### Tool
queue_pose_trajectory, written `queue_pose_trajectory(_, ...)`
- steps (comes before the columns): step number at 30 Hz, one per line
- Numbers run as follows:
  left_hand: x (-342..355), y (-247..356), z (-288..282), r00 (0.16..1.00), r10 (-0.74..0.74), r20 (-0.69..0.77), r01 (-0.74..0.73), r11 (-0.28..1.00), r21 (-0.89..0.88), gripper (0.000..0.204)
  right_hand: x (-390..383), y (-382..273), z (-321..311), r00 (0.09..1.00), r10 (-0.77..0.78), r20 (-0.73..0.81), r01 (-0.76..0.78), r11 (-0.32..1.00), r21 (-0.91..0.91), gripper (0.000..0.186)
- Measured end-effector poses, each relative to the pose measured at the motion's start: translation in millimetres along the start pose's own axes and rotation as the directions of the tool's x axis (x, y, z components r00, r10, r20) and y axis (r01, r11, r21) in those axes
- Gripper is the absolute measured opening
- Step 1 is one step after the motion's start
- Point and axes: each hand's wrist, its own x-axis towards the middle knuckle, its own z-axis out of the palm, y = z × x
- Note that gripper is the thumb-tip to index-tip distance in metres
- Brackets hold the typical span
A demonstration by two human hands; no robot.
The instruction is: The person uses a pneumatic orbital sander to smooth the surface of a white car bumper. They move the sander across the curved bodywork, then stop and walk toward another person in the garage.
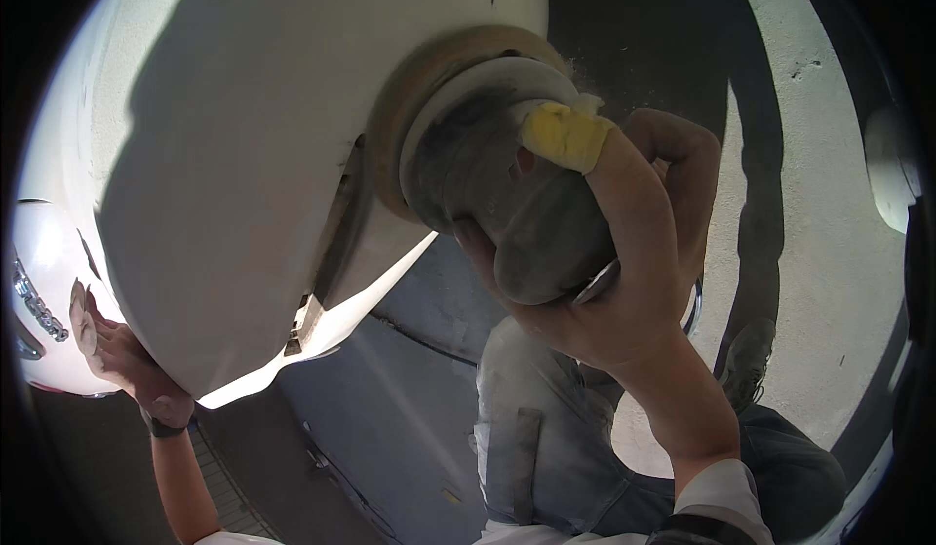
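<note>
My right hand point(634, 282) is wrapped round a dusty grey disc sander point(497, 175). Yellow tape point(568, 137) covers the end of one of its fingers. The sander's round, tan-rimmed pad point(387, 145) lies against a pale vehicle body panel point(244, 184), beside a narrow dark slot point(336, 218); the pad's face is hidden. At the far left my left hand point(122, 355) has its fingers stretched out along the panel's outer edge, apparently resting against it, and holds nothing.
Beyond my left hand is a shiny white vehicle part with a chrome strip point(37, 301). A blue-grey surface point(390, 418) lies below the panel. My bent leg in grey trousers point(546, 428) is close under the sander, with a shoe point(749, 360) on the right. Concrete ground point(829, 184) shows at right.
</note>
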Motion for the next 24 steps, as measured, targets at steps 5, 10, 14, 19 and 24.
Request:
queue_pose_trajectory(5,10.3,0.6,5.5,0.997,0.064,-0.048,-0.060,0.995,0.073,0.118,2.9,-16.3,-1.3,0.975,0.207,-0.081,-0.211,0.976,-0.055,0.081)
queue_pose_trajectory(10,10.5,0.4,10.1,0.997,0.069,-0.033,-0.069,0.998,0.011,0.106,19.2,-37.2,-7.9,0.995,0.092,-0.027,-0.095,0.989,-0.117,0.080)
queue_pose_trajectory(14,8.4,0.3,10.5,0.995,0.089,-0.043,-0.087,0.994,0.060,0.100,24.7,-33.0,-10.6,0.930,0.330,-0.161,-0.352,0.925,-0.139,0.080)
queue_pose_trajectory(19,15.6,5.2,13.2,0.993,0.109,-0.043,-0.107,0.993,0.039,0.100,22.2,-31.3,-9.7,0.968,0.246,-0.052,-0.250,0.964,-0.086,0.080)
queue_pose_trajectory(24,18.0,8.4,12.5,0.993,0.102,-0.057,-0.099,0.994,0.052,0.099,19.5,-37.6,-8.2,0.977,0.206,-0.045,-0.210,0.972,-0.105,0.082)
